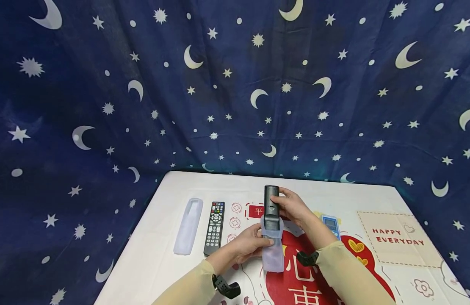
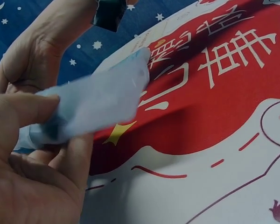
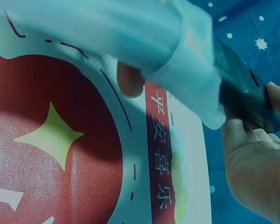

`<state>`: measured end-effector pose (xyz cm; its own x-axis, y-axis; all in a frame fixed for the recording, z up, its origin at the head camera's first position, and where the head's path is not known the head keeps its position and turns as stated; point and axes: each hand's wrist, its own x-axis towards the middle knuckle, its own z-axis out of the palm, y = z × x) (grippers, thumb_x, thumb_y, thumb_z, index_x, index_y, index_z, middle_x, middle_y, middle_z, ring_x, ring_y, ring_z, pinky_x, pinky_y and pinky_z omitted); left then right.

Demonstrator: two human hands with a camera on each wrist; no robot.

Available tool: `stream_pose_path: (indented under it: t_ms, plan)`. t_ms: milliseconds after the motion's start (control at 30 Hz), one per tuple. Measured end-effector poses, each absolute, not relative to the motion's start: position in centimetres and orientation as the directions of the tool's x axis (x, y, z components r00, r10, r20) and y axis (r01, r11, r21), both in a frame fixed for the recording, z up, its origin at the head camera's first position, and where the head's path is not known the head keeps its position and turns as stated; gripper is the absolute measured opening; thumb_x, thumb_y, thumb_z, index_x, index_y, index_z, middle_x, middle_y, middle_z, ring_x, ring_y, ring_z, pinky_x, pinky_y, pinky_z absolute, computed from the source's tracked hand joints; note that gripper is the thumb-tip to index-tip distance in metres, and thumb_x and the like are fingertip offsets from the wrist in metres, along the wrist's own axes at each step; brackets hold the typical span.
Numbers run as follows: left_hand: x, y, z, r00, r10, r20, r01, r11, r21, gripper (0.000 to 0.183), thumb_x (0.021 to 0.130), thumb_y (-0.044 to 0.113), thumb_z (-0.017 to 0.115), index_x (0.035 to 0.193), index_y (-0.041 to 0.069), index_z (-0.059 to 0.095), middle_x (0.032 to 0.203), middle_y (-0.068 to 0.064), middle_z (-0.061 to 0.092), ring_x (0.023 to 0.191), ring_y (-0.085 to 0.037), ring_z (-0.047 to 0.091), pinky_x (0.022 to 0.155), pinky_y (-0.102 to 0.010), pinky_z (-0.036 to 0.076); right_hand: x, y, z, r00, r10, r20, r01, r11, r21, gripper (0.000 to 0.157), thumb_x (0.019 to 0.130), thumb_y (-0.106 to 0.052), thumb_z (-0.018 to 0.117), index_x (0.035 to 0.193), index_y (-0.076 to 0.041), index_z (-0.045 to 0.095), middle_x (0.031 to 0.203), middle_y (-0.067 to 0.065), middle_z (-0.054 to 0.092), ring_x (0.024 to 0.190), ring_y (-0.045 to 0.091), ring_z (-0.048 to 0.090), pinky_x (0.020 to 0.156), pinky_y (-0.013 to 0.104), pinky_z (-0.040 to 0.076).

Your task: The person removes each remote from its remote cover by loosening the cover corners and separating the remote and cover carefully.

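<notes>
A black remote control [image 1: 272,205] is partway inside a translucent silicone cover [image 1: 273,258], its back facing up in the head view. My right hand [image 1: 294,206] grips the bare far end of the remote, with the thumb on its back. The near part goes into the cover's mouth, whose edge is folded over in the right wrist view. My left hand [image 1: 250,243] pinches the cover [image 2: 102,102] just below that mouth, thumb on top and fingers underneath. The closed end of the cover extends toward me, past the left thumb.
On the left of the white table [image 1: 151,254] lie a second translucent cover [image 1: 188,226] and a black remote with many buttons [image 1: 214,228]. Beyond my right forearm, a blue-and-white remote [image 1: 331,224] is partly hidden. A starry dark blue curtain [image 1: 235,84] hangs behind.
</notes>
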<state>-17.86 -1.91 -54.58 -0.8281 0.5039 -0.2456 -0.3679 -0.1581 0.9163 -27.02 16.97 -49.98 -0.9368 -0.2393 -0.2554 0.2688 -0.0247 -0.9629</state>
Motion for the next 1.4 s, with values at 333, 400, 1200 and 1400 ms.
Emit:
stream_pose_path:
  t_ms: [333,400,1200,1400]
  plan:
    - [-17.7,-2.0,-54.6,-0.853,0.446,-0.273,-0.37,-0.147,0.917,0.041,0.094,0.006,0.071,0.132,0.002,0.056,0.109,-0.014,0.074,0.094,-0.022,0.071,0.083,-0.039,0.06,-26.7,17.2,-49.9,-0.923,-0.24,-0.3,0.316,-0.031,-0.948,0.063,0.1,-0.017,0.065,0.153,-0.001,0.035,0.125,0.02,0.061,0.098,0.023,0.069,0.091,0.04,0.058]
    - [-17.9,-1.9,-54.6,-0.86,0.447,-0.246,-0.351,-0.169,0.921,0.041,0.094,0.005,0.07,0.133,0.002,0.056,0.111,-0.016,0.074,0.095,-0.022,0.07,0.084,-0.039,0.059,-26.7,17.3,-49.9,-0.928,-0.234,-0.29,0.302,-0.016,-0.953,0.063,0.101,-0.019,0.065,0.154,-0.003,0.034,0.125,0.02,0.062,0.097,0.023,0.069,0.089,0.039,0.059]
    - [-17.6,-2.9,-54.3,-0.819,0.562,-0.117,-0.25,-0.165,0.954,0.073,0.093,-0.012,0.062,0.156,0.011,0.034,0.115,-0.022,0.071,0.099,-0.025,0.07,0.085,-0.041,0.059,-27.3,16.3,-48.8,-0.943,-0.201,-0.265,0.267,0.017,-0.964,0.062,0.101,-0.019,0.064,0.154,-0.002,0.036,0.133,0.022,0.057,0.099,0.022,0.068,0.088,0.036,0.059]
    - [-17.7,-3.1,-54.4,-0.772,0.624,-0.121,-0.292,-0.179,0.94,0.084,0.091,-0.016,0.058,0.161,0.018,0.026,0.122,-0.021,0.068,0.102,-0.027,0.068,0.087,-0.044,0.058,-27.2,16.3,-49.2,-0.944,-0.17,-0.281,0.284,0.009,-0.959,0.058,0.101,-0.017,0.064,0.151,-0.001,0.04,0.128,0.02,0.06,0.094,0.019,0.069,0.082,0.033,0.06]
